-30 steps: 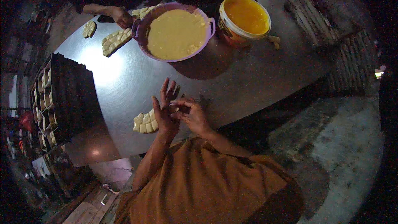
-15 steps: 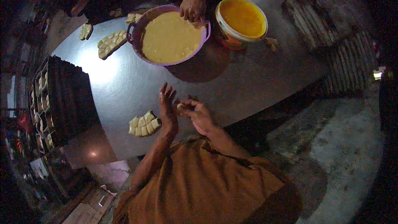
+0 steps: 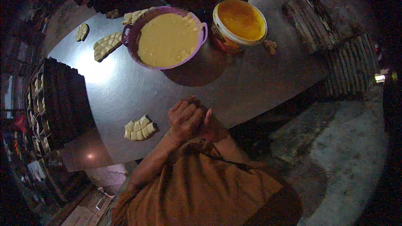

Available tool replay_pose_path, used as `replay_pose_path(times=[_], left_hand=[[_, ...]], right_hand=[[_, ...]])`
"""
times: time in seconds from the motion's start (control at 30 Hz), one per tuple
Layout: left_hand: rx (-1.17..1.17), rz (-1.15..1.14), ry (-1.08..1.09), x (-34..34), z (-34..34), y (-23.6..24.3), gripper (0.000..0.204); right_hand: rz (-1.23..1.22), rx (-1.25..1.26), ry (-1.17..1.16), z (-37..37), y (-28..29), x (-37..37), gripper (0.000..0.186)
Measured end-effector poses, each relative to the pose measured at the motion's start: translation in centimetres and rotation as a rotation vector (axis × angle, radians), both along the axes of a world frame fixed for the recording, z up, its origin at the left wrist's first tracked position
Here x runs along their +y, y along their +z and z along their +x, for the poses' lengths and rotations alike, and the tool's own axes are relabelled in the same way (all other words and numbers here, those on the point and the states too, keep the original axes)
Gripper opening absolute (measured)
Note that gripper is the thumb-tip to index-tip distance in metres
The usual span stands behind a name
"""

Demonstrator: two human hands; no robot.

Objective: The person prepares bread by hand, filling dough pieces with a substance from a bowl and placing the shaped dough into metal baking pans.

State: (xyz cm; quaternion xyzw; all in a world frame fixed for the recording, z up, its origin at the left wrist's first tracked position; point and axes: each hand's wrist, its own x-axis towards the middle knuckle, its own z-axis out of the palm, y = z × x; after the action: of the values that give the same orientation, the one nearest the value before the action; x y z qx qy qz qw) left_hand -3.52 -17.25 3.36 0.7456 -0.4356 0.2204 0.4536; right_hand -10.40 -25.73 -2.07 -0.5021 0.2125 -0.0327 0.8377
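Dough (segmented) near left hand

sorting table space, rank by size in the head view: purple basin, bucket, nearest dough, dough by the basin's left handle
1. Purple basin
2. Bucket
3. Nearest dough and handle-side dough: too alike to rank, distances from camera differ

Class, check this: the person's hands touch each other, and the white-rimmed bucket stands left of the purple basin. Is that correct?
Not quite: the head view shows the white-rimmed bucket right of the purple basin, not left. The left hand and right hand do touch.
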Motion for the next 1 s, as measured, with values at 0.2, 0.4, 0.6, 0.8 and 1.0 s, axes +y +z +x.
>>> replay_pose_path(times=[0.2,0.4,0.6,0.8,1.0], left_hand=[[0.546,-0.02,-0.356,-3.1,-0.9,-0.6,0.037],[1.201,-0.077,-0.415,-1.9,-1.3,-2.9,0.044],[1.169,0.031,0.08,4.3,-0.5,-4.6,0.021],[1.192,-0.07,0.266,8.1,-0.8,-7.0,0.02],[1.258,-0.2,0.322,8.2,-2.9,-7.4,0.021]], right_hand=[[0.017,-0.045,0.032,-0.4,0.5,-4.2,0.033],[-0.567,-0.256,0.124,3.6,7.9,-19.6,0.033],[-1.63,-0.237,0.6,13.6,13.6,-36.5,0.036],[-1.879,-0.141,0.93,18.8,12.1,-41.7,0.03],[-2.049,0.113,1.004,20.2,12.2,-38.9,0.019]])
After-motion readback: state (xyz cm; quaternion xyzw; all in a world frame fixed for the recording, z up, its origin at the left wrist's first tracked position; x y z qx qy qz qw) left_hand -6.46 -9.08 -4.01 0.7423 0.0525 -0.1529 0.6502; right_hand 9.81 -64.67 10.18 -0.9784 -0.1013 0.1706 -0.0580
